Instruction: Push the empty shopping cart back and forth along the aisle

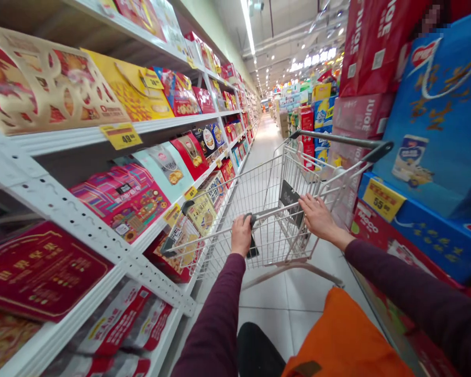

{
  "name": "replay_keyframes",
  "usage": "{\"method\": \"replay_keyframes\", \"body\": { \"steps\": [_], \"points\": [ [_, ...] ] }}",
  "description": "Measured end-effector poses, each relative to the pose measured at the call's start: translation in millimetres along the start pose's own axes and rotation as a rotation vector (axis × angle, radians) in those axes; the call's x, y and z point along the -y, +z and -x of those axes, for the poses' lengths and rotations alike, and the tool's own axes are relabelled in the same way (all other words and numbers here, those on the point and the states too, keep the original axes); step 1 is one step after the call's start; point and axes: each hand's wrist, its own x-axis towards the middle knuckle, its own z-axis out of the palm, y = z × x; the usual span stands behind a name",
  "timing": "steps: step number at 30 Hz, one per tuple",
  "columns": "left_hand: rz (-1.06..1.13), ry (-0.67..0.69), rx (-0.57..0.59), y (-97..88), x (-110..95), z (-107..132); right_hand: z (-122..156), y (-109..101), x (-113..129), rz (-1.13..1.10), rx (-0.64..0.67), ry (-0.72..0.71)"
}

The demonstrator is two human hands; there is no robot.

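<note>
A wire shopping cart (259, 193) stands in the aisle in front of me, turned askew, with nothing visible in its basket. My left hand (241, 234) is closed around the near rim, beside a grey plastic fitting. Further right along the same rim, the fingers of my right hand (317, 214) curl over the wire, next to a dark panel (290, 201) inside the basket. The cart's dark push bar (341, 140) is on the far right side, away from both hands. Its left end reaches close to the boxed goods on the lower shelf.
White shelving (157, 233) with gift boxes runs along the left. At right, stacked red cartons (369, 52) and a blue gift bag (435, 120) crowd the aisle. The tiled floor (269, 131) stretches ahead. An orange garment (345, 340) shows below me.
</note>
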Motion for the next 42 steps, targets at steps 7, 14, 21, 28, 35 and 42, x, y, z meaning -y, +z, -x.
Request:
{"method": "replay_keyframes", "body": {
  "steps": [7,14,21,28,35,42],
  "points": [
    [0.258,0.067,-0.003,32.3,-66.2,-26.2,-5.1,6.6,42.7,-0.341,-0.040,-0.136],
    [1.057,-0.563,-0.060,28.4,-119.9,-37.3,-2.9,19.3,61.2,-0.736,-0.218,0.114],
    [1.549,-0.795,0.166,22.2,-170.5,-24.7,22.5,0.8,33.6,-0.898,-0.386,0.569],
    [1.368,-0.774,0.156,24.5,-195.5,-18.8,41.3,-47.2,12.2,-0.859,-0.334,0.446],
    [1.093,-0.685,-0.107,49.1,-220.4,-2.0,77.3,-26.0,24.7,-0.858,-0.335,0.479],
    [1.433,-0.502,0.185,64.2,-242.7,16.5,64.8,-39.7,-21.4,-0.932,-0.452,0.619]
  ]
}}
